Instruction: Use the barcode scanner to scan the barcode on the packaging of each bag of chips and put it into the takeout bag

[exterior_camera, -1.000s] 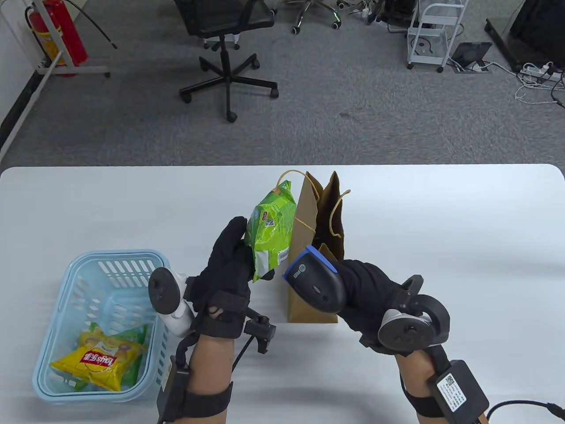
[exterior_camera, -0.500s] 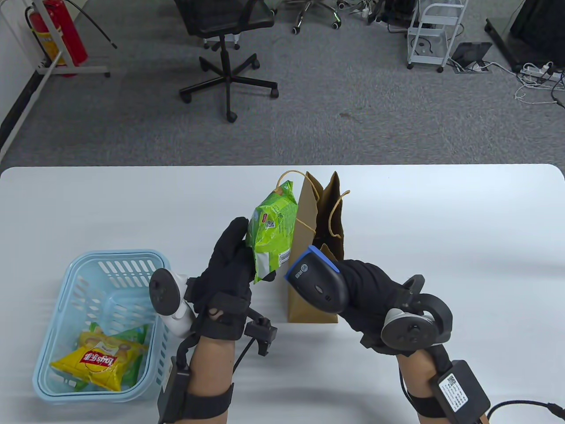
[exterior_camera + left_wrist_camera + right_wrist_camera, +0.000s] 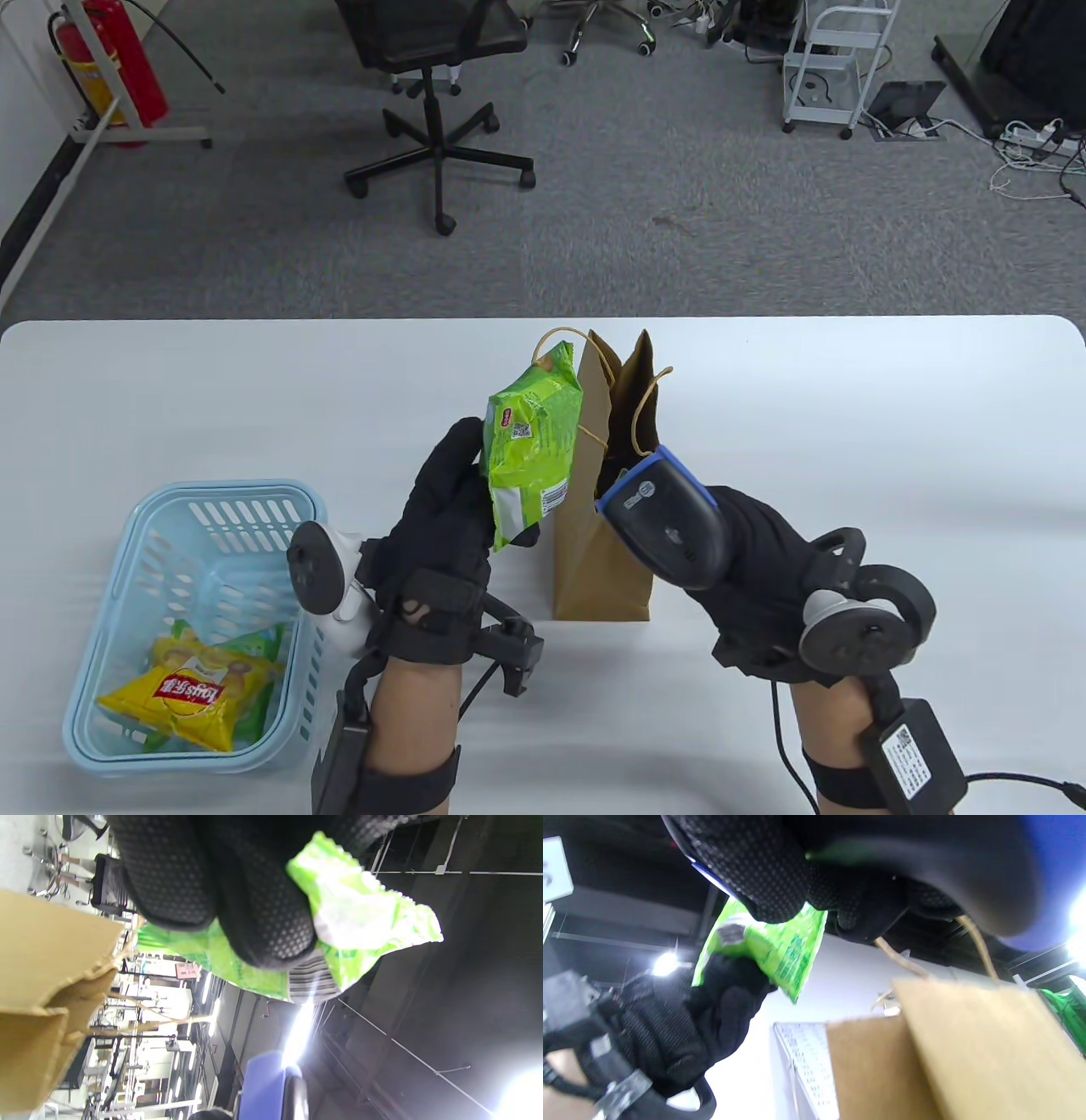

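Right forearm: a black box with a white label [image 3: 898,751] is strapped at the wrist, nearest the table's front edge.
Basket: a pale blue basket [image 3: 110,594] stands at the front left of the white table [image 3: 848,407]; a yellow bag of chips [image 3: 191,692] lies in it over a partly hidden green pack.
Right hand: the gloved right hand [image 3: 764,569] is curled round the handle of the barcode scanner [image 3: 666,526], held above the table, with a tracker on its back.
Scanner: black body with a blue-rimmed head; the head points up and to the left, toward the printed lower part of the green bag.
Left hand: the gloved left hand [image 3: 445,531] grips the lower end of the green bag of chips [image 3: 530,454]; in the left wrist view its fingers [image 3: 263,912] wrap over the crinkled foil.
Green bag: held upright in the air, clear of the table, just left of the takeout bag's open top, with a striped barcode patch near its lower edge.
Takeout bag: the brown paper takeout bag [image 3: 598,560] stands upright at mid-table between the two hands, mouth open, twine handles raised.
Floor beyond the table: grey carpet with a black office chair [image 3: 433,85], a red fire extinguisher [image 3: 119,55] far left, and a white trolley [image 3: 836,59] far right.
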